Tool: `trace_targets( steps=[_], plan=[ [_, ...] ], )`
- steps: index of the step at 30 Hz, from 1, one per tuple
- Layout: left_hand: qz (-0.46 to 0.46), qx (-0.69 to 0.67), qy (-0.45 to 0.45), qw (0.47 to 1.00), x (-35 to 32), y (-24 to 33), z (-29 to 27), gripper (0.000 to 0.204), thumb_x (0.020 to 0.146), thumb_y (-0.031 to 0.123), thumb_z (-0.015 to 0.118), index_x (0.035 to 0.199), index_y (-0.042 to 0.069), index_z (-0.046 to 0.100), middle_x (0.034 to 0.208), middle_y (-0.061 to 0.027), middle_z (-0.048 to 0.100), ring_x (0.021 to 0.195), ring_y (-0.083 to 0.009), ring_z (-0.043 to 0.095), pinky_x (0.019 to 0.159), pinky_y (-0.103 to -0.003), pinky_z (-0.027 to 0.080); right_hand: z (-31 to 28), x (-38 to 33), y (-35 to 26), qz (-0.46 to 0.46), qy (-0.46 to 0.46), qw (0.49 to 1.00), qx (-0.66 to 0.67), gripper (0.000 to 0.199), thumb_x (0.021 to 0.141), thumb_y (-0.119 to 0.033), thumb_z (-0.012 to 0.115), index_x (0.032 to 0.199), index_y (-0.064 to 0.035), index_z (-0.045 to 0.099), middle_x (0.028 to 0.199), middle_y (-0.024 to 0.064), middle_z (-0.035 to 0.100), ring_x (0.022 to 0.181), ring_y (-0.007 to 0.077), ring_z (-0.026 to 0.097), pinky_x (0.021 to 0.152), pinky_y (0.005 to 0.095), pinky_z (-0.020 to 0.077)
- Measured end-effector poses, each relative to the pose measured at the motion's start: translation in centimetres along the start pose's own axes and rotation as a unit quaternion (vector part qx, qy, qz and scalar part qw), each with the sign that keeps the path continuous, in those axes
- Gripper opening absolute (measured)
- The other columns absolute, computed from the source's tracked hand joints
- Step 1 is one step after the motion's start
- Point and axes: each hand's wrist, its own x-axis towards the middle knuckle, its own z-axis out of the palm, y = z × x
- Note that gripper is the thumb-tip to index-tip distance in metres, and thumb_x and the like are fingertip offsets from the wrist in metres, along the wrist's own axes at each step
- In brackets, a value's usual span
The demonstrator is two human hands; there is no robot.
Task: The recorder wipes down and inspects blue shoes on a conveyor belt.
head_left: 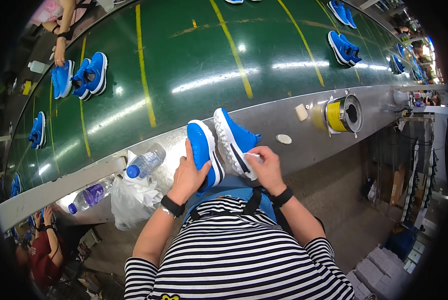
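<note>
Two blue sneakers with white soles stand before me at the metal ledge. My left hand (186, 175) is closed round the heel part of the left sneaker (200, 145), its index finger stretched along the side. Beside it the right sneaker (239, 131) lies tilted, its white-and-black sole turned toward the left one. At its heel end my right hand (266, 170) pinches a small white wad (252, 160), cloth or pad, I cannot tell which, against the sole's edge. Black bands circle both wrists.
Beyond the ledge (314, 135) runs a green conveyor belt (184, 60) carrying more blue sneakers (96, 74). An open tin (336, 115), a cream block (301, 112) and a white oval piece (284, 139) sit at right. Bottles (146, 164) and a plastic bag (131, 202) are at left. Co-workers' hands (60, 52) show at left.
</note>
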Motion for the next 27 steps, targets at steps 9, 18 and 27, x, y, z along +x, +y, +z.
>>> trace_targets(
  steps=[9,18,27],
  plan=[
    [0.091,-0.110,-0.032,0.989,-1.8,7.8,5.6,0.073,0.072,0.015,0.068,0.126,-0.010,0.025,0.121,-0.0297,0.033,0.114,-0.0413,0.036,0.096,-0.041,0.032,-3.0,2.0,2.9,0.141,-0.047,0.961,0.234,0.010,0.080,-0.009,0.063,0.084,-0.0006,0.061,0.074,-0.0003,0.059,0.065,0.0041,0.052,0.059,0.0181,0.0418],
    [-0.056,-0.168,0.035,0.984,0.6,5.1,10.2,0.060,0.076,0.009,0.062,0.124,-0.010,0.031,0.108,-0.0283,0.051,0.098,-0.0374,0.054,0.084,-0.038,0.043,-0.4,2.5,3.6,-0.100,-0.084,0.988,-0.082,0.011,0.070,-0.010,0.065,0.078,-0.0043,0.062,0.076,0.0075,0.049,0.075,0.0226,0.050,0.067,0.0327,0.0407],
    [-0.010,-0.213,0.043,0.976,0.3,5.4,9.7,0.051,0.077,0.003,0.059,0.123,-0.004,0.035,0.106,-0.0252,0.053,0.094,-0.0359,0.057,0.077,-0.037,0.046,0.2,4.6,2.3,-0.204,-0.082,0.960,-0.175,0.006,0.069,-0.009,0.063,0.073,-0.0078,0.059,0.077,0.0057,0.046,0.081,0.0243,0.046,0.070,0.0361,0.0311]
  ],
)
